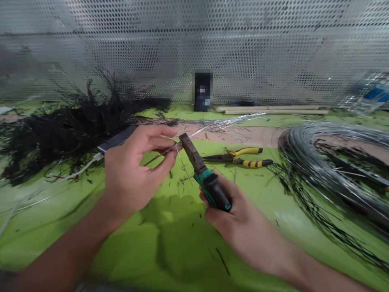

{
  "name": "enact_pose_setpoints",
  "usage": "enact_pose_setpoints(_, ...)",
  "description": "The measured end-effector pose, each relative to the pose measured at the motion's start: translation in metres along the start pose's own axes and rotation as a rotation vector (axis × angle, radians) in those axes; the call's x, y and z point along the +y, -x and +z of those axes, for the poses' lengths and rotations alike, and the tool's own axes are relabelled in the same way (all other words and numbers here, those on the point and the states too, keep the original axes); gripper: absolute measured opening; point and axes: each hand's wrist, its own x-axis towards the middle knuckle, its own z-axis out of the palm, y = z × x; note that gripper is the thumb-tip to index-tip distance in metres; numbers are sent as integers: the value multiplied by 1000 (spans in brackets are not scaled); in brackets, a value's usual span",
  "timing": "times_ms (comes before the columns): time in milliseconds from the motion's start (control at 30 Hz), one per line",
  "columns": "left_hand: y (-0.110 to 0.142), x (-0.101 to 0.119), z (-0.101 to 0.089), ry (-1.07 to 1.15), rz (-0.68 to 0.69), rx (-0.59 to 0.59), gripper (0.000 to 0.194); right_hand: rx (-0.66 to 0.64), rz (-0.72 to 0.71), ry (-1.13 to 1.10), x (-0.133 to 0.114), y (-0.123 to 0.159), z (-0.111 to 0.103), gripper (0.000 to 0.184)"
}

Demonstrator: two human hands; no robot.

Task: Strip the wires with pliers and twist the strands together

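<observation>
Fingers pinched, my left hand [136, 166] holds a thin length of wire [161, 153] over the green surface. My right hand [234, 211] is wrapped round pliers with green and black handles [212, 188]. Their dark, rusty-looking jaws [191, 152] meet the wire just beside my left fingertips. A thin wire end hangs down below the jaws. Behind them, a bundle of silvery wires [225, 125] lies on the table and partly lines up with the held piece. Long-nose pliers with yellow and black handles [240, 157] rest beyond my right hand.
A large coil of wire [316, 162] and dark strands [322, 215] lie at right. A heap of black, twiggy material [69, 125] fills the left, near a flat device [117, 138] with a white cable [82, 172]. Pale sticks [273, 110] and a plastic bottle [369, 97] sit before a perforated metal panel [243, 48].
</observation>
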Motion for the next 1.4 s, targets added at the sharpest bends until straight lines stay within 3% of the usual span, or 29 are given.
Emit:
enact_pose_setpoints(133, 1, 1, -1, -224, 180, 62, 17, 15, -24, 5, 1, -3, 0, 20)
enact_pose_setpoints(300, 0, -7, -5, -303, 288, 61, 24, 9, -25, 1, -1, -4, 0, 19)
enact_pose_setpoints(500, -3, -17, -11, -308, 370, -46, 22, 20, -12, -19, 0, -1, 0, 18)
enact_pose_setpoints(700, -3, -11, -2, -300, 237, 81, 9, 1, 6, -37, 1, -1, 1, 20)
enact_pose_setpoints(867, 2, -8, 6, -151, 122, 91, 11, 8, 16, -33, 2, 0, 2, 21)
enact_pose_setpoints(1200, -12, 5, 5, 492, -338, -93, 11, 20, 7, -3, 0, -1, 6, 21)
enact_pose_setpoints(1400, -23, 4, -3, 646, -574, -204, 18, 31, -7, 2, 4, -3, 6, 25)
